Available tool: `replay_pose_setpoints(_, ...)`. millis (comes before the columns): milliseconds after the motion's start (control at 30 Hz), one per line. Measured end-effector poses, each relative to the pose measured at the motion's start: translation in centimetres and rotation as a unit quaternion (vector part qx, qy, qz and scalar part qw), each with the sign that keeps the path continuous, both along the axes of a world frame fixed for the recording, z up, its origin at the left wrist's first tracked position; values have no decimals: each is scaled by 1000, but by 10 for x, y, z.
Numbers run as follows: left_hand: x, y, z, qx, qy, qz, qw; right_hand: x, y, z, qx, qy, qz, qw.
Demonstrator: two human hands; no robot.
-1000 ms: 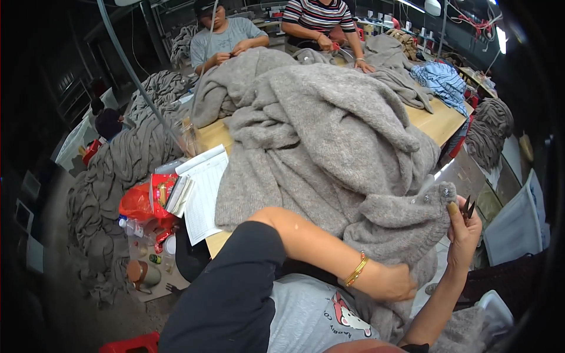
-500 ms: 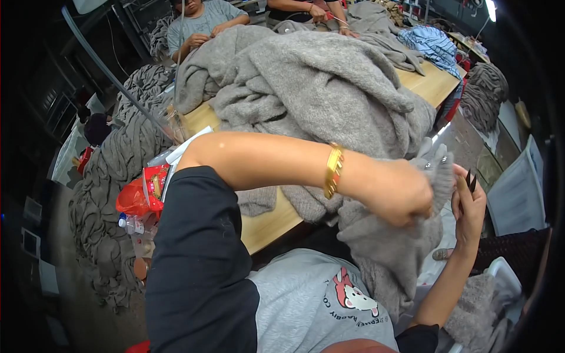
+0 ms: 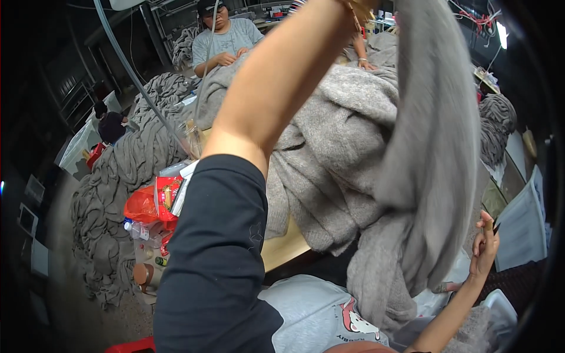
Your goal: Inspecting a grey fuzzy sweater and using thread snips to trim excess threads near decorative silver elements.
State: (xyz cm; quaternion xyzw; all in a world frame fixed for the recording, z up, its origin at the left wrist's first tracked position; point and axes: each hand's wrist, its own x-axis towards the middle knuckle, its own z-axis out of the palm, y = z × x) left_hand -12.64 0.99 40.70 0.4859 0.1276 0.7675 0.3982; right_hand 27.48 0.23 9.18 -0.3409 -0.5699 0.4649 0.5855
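Observation:
My left arm reaches up across the view, and its wrist with a gold bracelet (image 3: 360, 16) is at the top edge. The hand itself is mostly cut off there. From it hangs a long grey knit garment (image 3: 432, 135), blurred by motion, falling toward my lap. Low on the right, apart from the garment, my right hand (image 3: 484, 250) is raised with fingers bent around small black thread snips (image 3: 496, 228). Only a dark tip of the snips shows. More grey knit garments (image 3: 347, 135) lie heaped on the wooden table in front of me.
Across the table (image 3: 282, 250) a person in a grey shirt (image 3: 226, 44) handles fabric; another person's hand (image 3: 368, 63) rests on the pile. Left are a red plastic bag (image 3: 141, 204), bottles and a long heap of grey knits (image 3: 103, 235). A white bin (image 3: 500, 309) stands lower right.
My left hand has swung up from beside my right hand to the top edge, lifting the grey garment. My right hand has shifted down and slightly right, still with the snips.

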Motion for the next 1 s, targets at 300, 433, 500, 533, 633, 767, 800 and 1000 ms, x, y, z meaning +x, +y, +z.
replay_pose_setpoints(300, -156, 130, 40, 169, -32, -205, 964, -24, 12, -74, -90, 28, 53, 994)
replay_pose_setpoints(433, -124, 130, -5, 138, 11, 6, 990, -44, -2, -65, -89, -32, 64, 994)
replay_pose_setpoints(500, -104, 122, -21, 74, -27, 44, 996, -38, 1, -76, -106, -33, 41, 993)
replay_pose_setpoints(533, -97, 120, -26, 14, -63, 87, 994, -35, 1, -79, -118, -34, 23, 992)
replay_pose_setpoints(633, -188, 128, 19, 86, -99, 112, 985, -48, 8, -87, -123, -25, 45, 991)
replay_pose_setpoints(767, -299, 98, 21, 200, -87, 254, 942, -42, 12, -100, -132, 1, 79, 988)
replay_pose_setpoints(800, -314, 96, -9, 204, -18, 248, 947, -38, 11, -103, -149, 0, 62, 987)
replay_pose_setpoints(1000, -331, 47, -220, -535, 131, 321, 770, -28, 0, -122, -199, -31, 75, 977)
